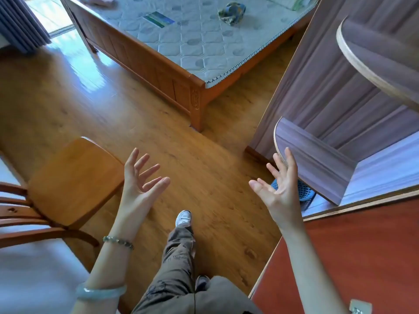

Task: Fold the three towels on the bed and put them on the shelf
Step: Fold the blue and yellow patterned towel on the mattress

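The blue patterned towel [231,12] lies crumpled near the far right edge of the bed [145,62], a pink towel [99,1] at its far left, both unfolded. The left hand [140,184] and right hand [278,189] are empty, fingers spread apart, well short of the bed; the next move is likely to step in and take one.

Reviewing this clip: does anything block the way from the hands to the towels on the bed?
Nothing visible does. The left hand and right hand are open and empty over bare floor that runs up to the bed, where the crumpled blue towel lies. The chair stands off to the left, the shelf to the right.
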The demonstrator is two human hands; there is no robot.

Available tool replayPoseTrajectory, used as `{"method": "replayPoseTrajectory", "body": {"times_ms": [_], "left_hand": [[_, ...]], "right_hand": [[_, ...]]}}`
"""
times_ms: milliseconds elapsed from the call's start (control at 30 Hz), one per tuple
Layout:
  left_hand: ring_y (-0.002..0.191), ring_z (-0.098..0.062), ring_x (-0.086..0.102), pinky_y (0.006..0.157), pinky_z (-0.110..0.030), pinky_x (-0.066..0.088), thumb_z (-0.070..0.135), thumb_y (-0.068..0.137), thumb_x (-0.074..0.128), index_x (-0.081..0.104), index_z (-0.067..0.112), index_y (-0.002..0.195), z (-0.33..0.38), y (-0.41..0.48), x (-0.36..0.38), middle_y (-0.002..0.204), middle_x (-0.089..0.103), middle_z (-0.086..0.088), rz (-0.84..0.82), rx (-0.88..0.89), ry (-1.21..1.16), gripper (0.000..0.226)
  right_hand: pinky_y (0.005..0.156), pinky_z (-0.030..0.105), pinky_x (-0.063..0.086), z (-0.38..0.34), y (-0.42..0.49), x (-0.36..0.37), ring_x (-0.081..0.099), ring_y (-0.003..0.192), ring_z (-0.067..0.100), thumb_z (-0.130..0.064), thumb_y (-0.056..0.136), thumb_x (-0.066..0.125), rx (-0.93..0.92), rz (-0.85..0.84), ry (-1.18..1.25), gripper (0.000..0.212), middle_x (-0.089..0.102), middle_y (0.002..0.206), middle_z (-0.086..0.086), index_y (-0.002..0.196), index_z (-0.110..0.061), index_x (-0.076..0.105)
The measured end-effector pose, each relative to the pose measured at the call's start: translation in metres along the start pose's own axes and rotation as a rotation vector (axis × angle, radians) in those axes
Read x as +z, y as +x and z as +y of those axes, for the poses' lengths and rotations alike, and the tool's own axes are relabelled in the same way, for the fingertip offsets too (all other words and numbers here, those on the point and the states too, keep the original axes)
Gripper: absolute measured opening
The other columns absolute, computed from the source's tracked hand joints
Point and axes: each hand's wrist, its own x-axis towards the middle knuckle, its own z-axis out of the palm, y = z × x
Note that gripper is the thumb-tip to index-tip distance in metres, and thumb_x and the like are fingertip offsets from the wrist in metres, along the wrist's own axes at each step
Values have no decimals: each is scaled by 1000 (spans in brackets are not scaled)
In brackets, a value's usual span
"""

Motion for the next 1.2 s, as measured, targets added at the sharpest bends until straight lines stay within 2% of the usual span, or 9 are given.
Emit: {"method": "replayPoseTrajectory", "body": {"times_ms": [67,167,400,533,633,867,1033,1133,1200], "left_hand": [[120,-10,55,89,-21,53,58,61,78,17,32,149,-1,24,1,147,37,4,-4,6,-2,110],[122,-13,55,93,-27,52,45,71,78,17,32,149,-6,70,1,148,36,3,-44,26,20,100],[122,-11,55,88,-20,53,65,56,77,20,33,148,4,193,-9,148,37,4,-135,40,17,113],[122,-11,54,89,-22,53,58,60,78,21,34,147,14,255,-3,148,37,4,-196,65,17,107],[123,-11,54,90,-23,53,62,60,77,20,32,148,20,296,9,148,37,3,-235,72,22,109],[123,-12,54,92,-26,52,60,62,77,23,32,147,23,399,57,149,37,3,-286,86,14,105],[123,-13,54,93,-29,53,64,58,77,24,32,147,24,480,106,149,36,2,-301,65,26,108],[123,-14,54,97,-42,51,50,62,78,26,33,146,31,534,142,148,37,3,-301,78,28,100],[122,-12,54,98,-45,50,42,66,77,27,31,146,41,568,166,147,38,4,-306,78,18,95]], "right_hand": [[101,44,47,-1,19,7,41,132,8,-10,77,74,3,27,-8,94,29,153,-1,142,-45,17],[102,44,46,1,54,21,41,132,10,-2,79,73,30,63,16,96,29,153,0,146,-37,15],[102,47,46,-8,150,64,42,132,11,1,79,72,58,158,42,94,30,153,0,143,-41,17],[101,40,47,-18,203,81,42,131,7,3,80,71,38,197,74,95,29,153,0,147,-35,16],[100,36,48,-22,237,85,42,131,6,1,79,71,33,220,74,94,29,153,0,146,-38,17],[97,31,47,-7,336,77,43,129,4,3,79,71,46,244,83,93,32,150,-5,145,-38,19],[96,29,48,8,424,59,44,130,7,2,78,73,50,258,66,94,30,153,-1,144,-39,20],[101,37,46,8,484,46,41,131,12,1,79,72,45,242,55,93,28,154,2,144,-37,19],[103,41,44,9,522,37,40,132,11,-3,79,74,51,217,38,93,26,154,1,142,-42,18]]}}
